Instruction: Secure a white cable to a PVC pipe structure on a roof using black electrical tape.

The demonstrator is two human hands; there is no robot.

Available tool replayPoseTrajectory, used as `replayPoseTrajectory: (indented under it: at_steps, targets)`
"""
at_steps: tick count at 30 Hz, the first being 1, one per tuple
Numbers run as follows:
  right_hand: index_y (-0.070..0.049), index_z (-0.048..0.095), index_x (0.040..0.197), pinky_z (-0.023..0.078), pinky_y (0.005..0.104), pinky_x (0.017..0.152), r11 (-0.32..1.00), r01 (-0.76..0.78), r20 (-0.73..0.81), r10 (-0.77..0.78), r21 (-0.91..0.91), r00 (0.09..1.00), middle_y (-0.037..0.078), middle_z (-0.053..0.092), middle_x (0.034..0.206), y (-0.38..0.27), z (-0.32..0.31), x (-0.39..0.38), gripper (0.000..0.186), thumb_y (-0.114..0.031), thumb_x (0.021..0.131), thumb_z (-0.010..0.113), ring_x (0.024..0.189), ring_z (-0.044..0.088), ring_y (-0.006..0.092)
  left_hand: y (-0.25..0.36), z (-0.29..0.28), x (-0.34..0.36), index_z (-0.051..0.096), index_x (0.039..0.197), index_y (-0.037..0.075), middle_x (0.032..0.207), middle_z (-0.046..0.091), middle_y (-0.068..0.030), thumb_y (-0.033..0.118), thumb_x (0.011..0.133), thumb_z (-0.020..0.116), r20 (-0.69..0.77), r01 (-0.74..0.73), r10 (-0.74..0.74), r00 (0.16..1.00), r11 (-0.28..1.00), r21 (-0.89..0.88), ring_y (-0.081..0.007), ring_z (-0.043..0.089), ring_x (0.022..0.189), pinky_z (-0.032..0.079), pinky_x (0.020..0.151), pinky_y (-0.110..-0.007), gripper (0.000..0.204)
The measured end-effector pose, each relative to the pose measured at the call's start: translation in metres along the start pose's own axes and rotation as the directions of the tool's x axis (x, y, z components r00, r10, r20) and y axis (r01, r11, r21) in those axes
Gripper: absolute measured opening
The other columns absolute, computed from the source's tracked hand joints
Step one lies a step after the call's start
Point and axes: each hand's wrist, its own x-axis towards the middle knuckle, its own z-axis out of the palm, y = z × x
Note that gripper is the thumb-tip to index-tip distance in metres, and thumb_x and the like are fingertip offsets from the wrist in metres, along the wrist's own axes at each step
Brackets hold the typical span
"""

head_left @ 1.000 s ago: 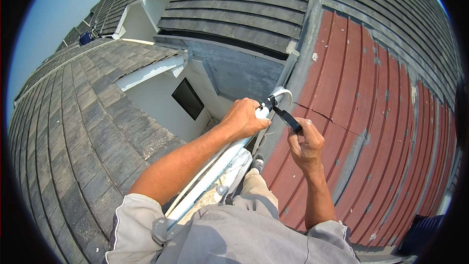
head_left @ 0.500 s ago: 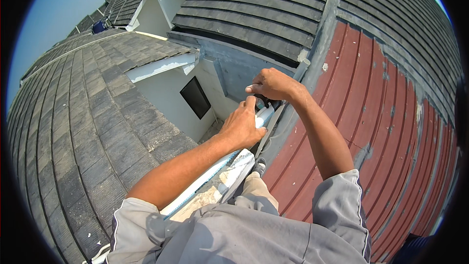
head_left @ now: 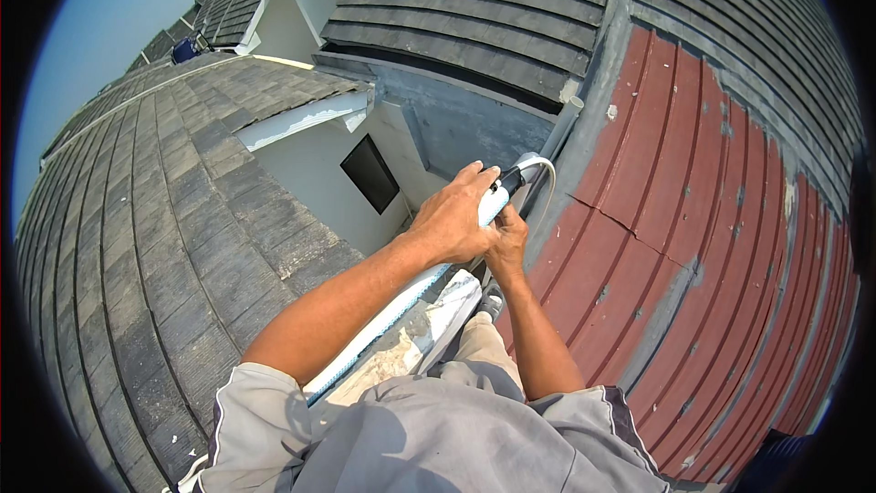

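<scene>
- Closest to me, at six o'clock, my grey shirt [head_left: 456, 443] is filling the lower edge, with both bare forearms reaching up and away from it.
- Just beyond, between my forearms, a pale ledge [head_left: 401, 351] with crumbly light patches is showing, and a long white tube [head_left: 388, 319] is running beside my left forearm toward the centre.
- At the centre, my left hand [head_left: 452, 219] is clenching around the upper end of the white tube, fingers wrapping over it, knuckles facing me.
- Just beside it, toward five o'clock and touching it, my right hand [head_left: 506, 242] is closing up underneath the same tube end; whether it is truly gripping the tube or only bracing against it, I cannot tell.
- Toward one o'clock from my hands, a dark nozzle piece [head_left: 509, 181] is sticking out past my left fingertips, and a thin white loop [head_left: 534, 164] is curving around it, lying right at the grey gutter strip [head_left: 584, 137].
- At three o'clock, the red ribbed roof [head_left: 693, 219] is spreading out, with a crack running across its panels.
- At nine o'clock, the grey tiled roof [head_left: 137, 219] is sloping away, and near ten o'clock a white wall [head_left: 306, 160] with a dark window [head_left: 370, 173] is standing below it.
- At twelve o'clock, farther off, more dark tiled roof [head_left: 474, 9] is rising, and blue sky [head_left: 109, 18] is showing at eleven o'clock.
</scene>
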Motion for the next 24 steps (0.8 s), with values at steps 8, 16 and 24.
replayPoseTrajectory:
  at_steps: [8,16,24]
  targets:
    - [0.002,0.071,0.108,0.059,0.0373,0.083,0.728,0.445,0.007,-0.518,-0.522,0.855,0.017,0.074,0.101,-0.092,-0.080,-0.056,0.025,0.000,0.084,0.074,0.091,0.074,0.0291,0.016,-0.013,-0.007,0.067,0.120,-0.004,0.097,0.073,-0.0241,0.015,0.073,0.071,0.113,0.136,-0.123,0.986,0.984,-0.115,-0.0381,0.072,0.088,0.055,0.083,-0.046,0.051]
    - [0.001,0.075,0.092,0.055,0.0409,0.069,0.507,0.448,0.485,-0.066,-0.736,0.872,0.016,0.072,0.081,-0.180,-0.012,0.090,0.019,-0.016,0.084,0.079,0.078,0.072,0.0285,0.023,-0.013,-0.020,0.071,0.105,-0.011,0.093,0.074,-0.0318,0.028,0.082,0.081,0.170,0.200,-0.221,0.960,0.971,0.131,-0.0418,0.075,0.093,0.057,0.086,-0.048,0.047]
    - [-0.006,0.082,0.092,0.056,0.0462,0.073,0.333,0.523,0.618,0.495,-0.784,0.611,0.019,0.076,0.085,-0.149,0.028,0.131,0.024,-0.028,0.081,0.082,0.080,0.074,0.0342,0.020,-0.017,-0.030,0.063,0.120,-0.014,0.091,0.073,-0.0316,0.023,0.085,0.079,0.105,0.165,-0.174,0.979,0.983,0.086,-0.0448,0.075,0.089,0.058,0.086,-0.050,0.053]
